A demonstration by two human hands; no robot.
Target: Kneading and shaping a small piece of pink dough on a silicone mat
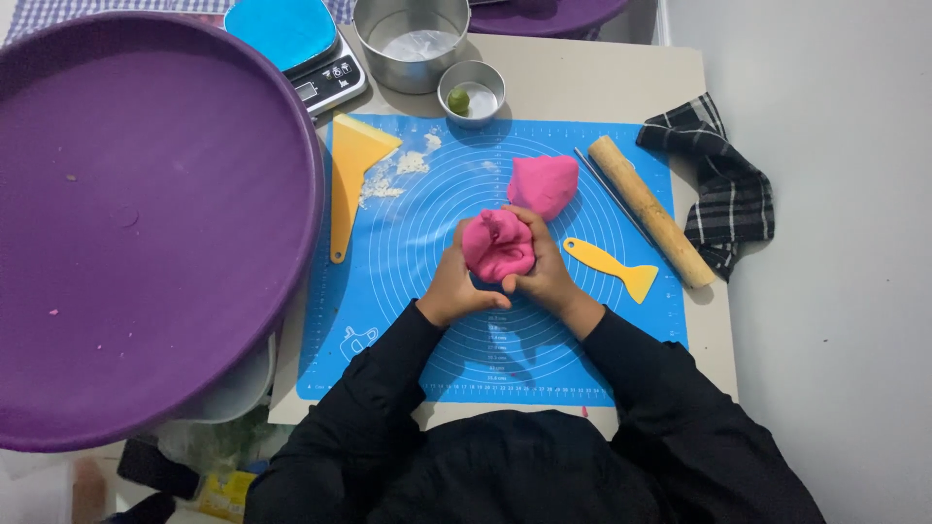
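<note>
While both hands meet over the middle of the blue silicone mat (544,320), a pink dough lump (497,245) sits clasped between them, its creased top bulging above the fingers. On the lump's left side the left hand (454,286) has its fingers curled against the dough, thumb lying along the lower edge; the right hand (546,272) cups the right side, fingers wrapped close together around the lump and pressed into it. Neither hand is spread; both are closed on the dough, which is held just above or on the mat, which of the two I cannot tell. Just beyond the fingers, near but apart, a second pink dough piece (542,184) lies on the mat. To the right rest a small yellow fish-shaped scraper (614,266) and a wooden rolling pin (650,210), with a dark checked cloth (718,189) past it. To the left a larger yellow scraper (351,175) lies by flour crumbs (393,175), beside a big purple tray (146,223).
</note>
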